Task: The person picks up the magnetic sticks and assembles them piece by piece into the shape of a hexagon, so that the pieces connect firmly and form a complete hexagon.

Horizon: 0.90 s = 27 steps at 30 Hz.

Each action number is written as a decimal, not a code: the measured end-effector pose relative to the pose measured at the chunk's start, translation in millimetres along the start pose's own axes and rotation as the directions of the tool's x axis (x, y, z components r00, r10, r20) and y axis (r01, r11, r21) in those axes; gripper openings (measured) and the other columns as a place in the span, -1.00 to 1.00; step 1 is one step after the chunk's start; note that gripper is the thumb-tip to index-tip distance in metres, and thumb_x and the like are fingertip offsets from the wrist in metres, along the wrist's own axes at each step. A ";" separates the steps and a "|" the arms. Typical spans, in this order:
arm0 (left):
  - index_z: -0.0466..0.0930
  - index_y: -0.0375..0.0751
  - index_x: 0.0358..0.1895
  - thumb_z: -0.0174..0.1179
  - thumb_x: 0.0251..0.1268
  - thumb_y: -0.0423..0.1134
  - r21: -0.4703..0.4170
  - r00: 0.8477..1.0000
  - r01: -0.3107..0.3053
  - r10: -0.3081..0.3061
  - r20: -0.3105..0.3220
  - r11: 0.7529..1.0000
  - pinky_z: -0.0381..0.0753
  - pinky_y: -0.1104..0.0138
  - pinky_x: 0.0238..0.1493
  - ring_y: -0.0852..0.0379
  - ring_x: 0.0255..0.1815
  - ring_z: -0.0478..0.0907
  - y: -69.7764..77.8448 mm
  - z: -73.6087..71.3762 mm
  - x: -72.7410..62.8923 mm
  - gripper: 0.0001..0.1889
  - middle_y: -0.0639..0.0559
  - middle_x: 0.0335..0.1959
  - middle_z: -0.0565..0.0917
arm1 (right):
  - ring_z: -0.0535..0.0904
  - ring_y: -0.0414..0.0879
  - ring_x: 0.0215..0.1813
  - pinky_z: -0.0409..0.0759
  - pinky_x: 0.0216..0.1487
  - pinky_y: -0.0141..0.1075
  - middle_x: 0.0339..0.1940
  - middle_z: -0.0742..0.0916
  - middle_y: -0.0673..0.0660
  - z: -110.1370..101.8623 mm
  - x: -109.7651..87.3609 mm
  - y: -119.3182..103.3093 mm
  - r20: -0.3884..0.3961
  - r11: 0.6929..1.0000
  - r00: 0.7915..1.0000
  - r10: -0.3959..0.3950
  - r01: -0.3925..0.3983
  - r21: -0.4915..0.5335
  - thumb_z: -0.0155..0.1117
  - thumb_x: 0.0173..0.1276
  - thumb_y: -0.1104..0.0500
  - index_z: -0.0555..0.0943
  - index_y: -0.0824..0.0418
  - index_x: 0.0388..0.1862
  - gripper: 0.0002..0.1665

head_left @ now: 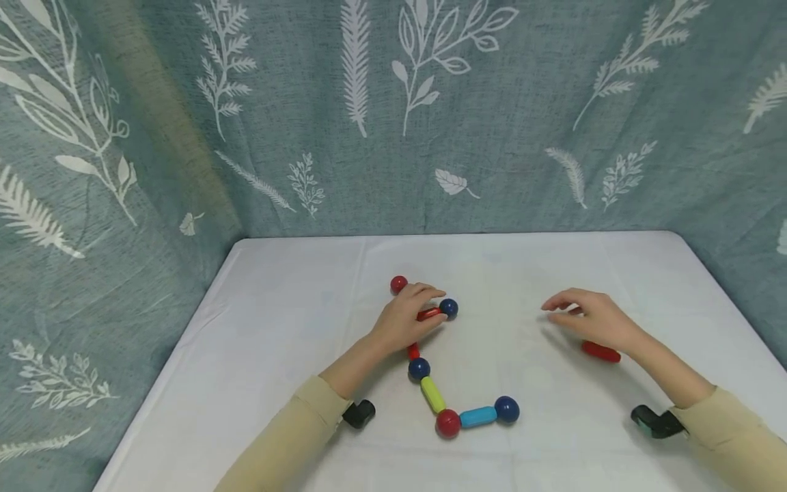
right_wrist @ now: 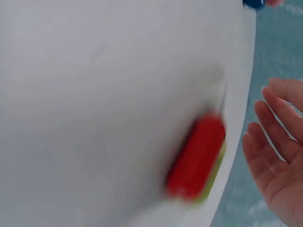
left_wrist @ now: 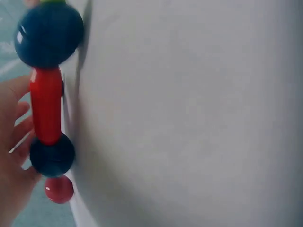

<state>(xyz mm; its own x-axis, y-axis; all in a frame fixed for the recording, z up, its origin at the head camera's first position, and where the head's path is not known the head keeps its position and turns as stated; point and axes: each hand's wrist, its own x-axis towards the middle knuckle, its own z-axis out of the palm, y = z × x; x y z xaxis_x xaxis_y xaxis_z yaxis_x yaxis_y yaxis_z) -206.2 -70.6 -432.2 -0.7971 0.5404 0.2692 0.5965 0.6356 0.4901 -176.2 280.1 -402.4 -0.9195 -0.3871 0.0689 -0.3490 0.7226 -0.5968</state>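
Observation:
My left hand (head_left: 408, 318) reaches over the far part of a chain of toy magnetic sticks and balls. Its thumb and fingers lie on either side of a red stick (head_left: 429, 313) and the dark blue ball (head_left: 449, 309) at its end, gripping there. Another red stick (left_wrist: 46, 106) runs between two blue balls in the left wrist view; the farther joint is hidden under the hand in the head view. A red ball (head_left: 398, 284) sits beyond the knuckles. My right hand (head_left: 590, 318) hovers with relaxed fingers and holds nothing, above a loose red stick (head_left: 601, 351).
Nearer me the chain continues through a blue ball (head_left: 419, 369), yellow-green stick (head_left: 433, 395), red ball (head_left: 447, 424), light blue stick (head_left: 478, 417) and blue ball (head_left: 507, 409). A yellow-green piece (right_wrist: 215, 175) lies behind the loose red stick. A patterned curtain (head_left: 381, 184) borders the white table (head_left: 295, 294).

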 end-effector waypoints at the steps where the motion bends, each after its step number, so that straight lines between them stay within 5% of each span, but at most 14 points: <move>1: 0.57 -0.11 0.19 0.30 0.29 -0.08 -0.005 0.999 0.027 -0.027 0.019 1.000 0.51 0.20 0.14 0.06 0.19 0.45 -2.5 1.0 1.7 -0.56 0.00 0.11 0.58 | 0.57 0.08 0.01 0.60 -0.03 -0.15 -0.04 0.70 0.12 -5.1 -6.9 4.2 0.007 1.000 1.000 0.030 -0.030 -0.008 0.30 0.37 0.16 0.68 0.20 -0.03 -0.77; 7: 0.52 -0.06 0.27 0.29 0.29 -0.01 -0.046 0.987 0.116 -0.110 0.114 0.992 0.54 0.25 0.07 0.08 0.11 0.52 -7.2 6.7 8.0 -0.49 0.01 0.13 0.60 | 0.55 0.14 0.00 0.61 -0.10 -0.12 -0.02 0.67 0.21 -23.9 -37.7 26.4 0.035 0.984 0.983 0.179 -0.178 -0.024 0.33 0.35 0.07 0.66 0.25 0.00 -0.65; 13: 0.54 -0.03 0.26 0.28 0.29 -0.03 -0.068 0.979 0.171 -0.162 0.123 0.983 0.51 0.19 0.10 0.03 0.17 0.49 -6.2 11.4 10.2 -0.52 -0.01 0.17 0.60 | 0.57 0.04 -0.09 0.58 -0.19 -0.23 -0.12 0.69 0.12 -24.5 -50.6 39.3 0.058 0.975 0.974 0.220 -0.217 -0.050 0.37 0.31 0.09 0.66 0.27 -0.03 -0.65; 22: 0.56 -0.04 0.23 0.27 0.31 -0.05 -0.100 0.973 0.210 -0.198 0.116 0.973 0.51 0.18 0.07 0.04 0.12 0.51 -4.6 11.0 9.0 -0.55 -0.02 0.13 0.62 | 0.57 -0.01 -0.19 0.55 -0.22 -0.18 -0.24 0.70 0.07 -9.0 -34.6 36.0 0.042 0.980 0.981 0.189 -0.186 -0.063 0.41 0.26 0.14 0.68 0.25 -0.13 -0.74; 27: 0.56 -0.05 0.23 0.27 0.31 -0.06 -0.118 0.973 0.214 -0.200 0.119 0.970 0.52 0.21 0.05 0.06 0.07 0.53 -3.2 9.3 8.3 -0.56 -0.01 0.11 0.64 | 0.58 -0.07 -0.21 0.57 -0.17 -0.18 -0.26 0.70 0.01 4.0 -13.0 17.9 0.045 0.995 0.994 0.100 -0.099 -0.027 0.41 0.27 0.15 0.68 0.24 -0.11 -0.74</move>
<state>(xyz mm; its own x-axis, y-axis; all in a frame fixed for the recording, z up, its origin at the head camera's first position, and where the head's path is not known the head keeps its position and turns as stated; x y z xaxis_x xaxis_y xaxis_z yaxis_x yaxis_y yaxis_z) -213.9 -63.0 -439.2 -0.8834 0.4641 0.0654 0.3969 0.6666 0.6310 -169.8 295.8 -417.2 -0.9408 -0.3380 -0.0268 -0.2611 0.7726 -0.5787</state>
